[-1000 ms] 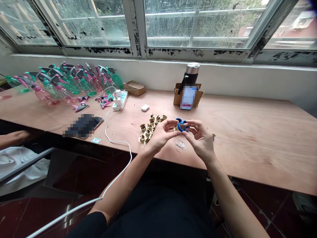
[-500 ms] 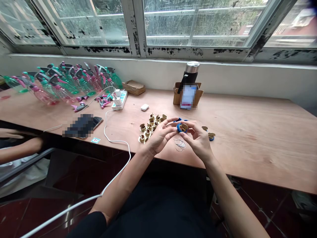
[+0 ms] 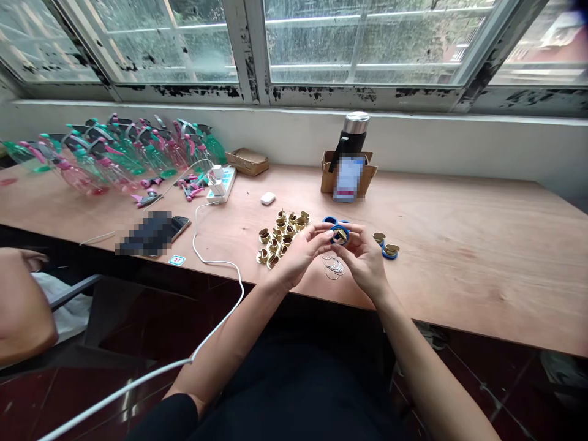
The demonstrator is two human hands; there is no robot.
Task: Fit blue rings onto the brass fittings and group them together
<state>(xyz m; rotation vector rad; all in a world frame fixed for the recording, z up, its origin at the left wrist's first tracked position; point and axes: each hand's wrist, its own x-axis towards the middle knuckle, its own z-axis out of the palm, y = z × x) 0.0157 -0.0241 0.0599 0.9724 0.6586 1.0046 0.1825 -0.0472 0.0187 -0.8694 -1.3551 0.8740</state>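
Between my two hands is a round blue ring with a gold metal fitting (image 3: 340,234) inside it, held just above the table. My left hand (image 3: 302,252) pinches its left side with thumb and fingers closed. Gripping the right side is my right hand (image 3: 366,260), its thumb below and fingers behind. Beyond my fingers lies a blue ring (image 3: 329,219), and another is partly hidden. Several gold fittings with raised flaps (image 3: 281,234) stand left of my hands. Thin wire rings (image 3: 334,267) lie below. On the right sit two gold fittings in blue rings (image 3: 390,252).
Green and pink spray bottles (image 3: 119,153) crowd the back left, near a power strip (image 3: 222,185). A white cable (image 3: 236,269) droops over the table edge. A phone (image 3: 181,226), an earbud case (image 3: 267,198) and a black flask (image 3: 353,138) are around. Another person's arm (image 3: 22,312) shows left.
The gold fitting and blue ring have turned in my hands, and its flap faces differently. My left fingers have closed in on the ring. The other person's arm at left has shifted.
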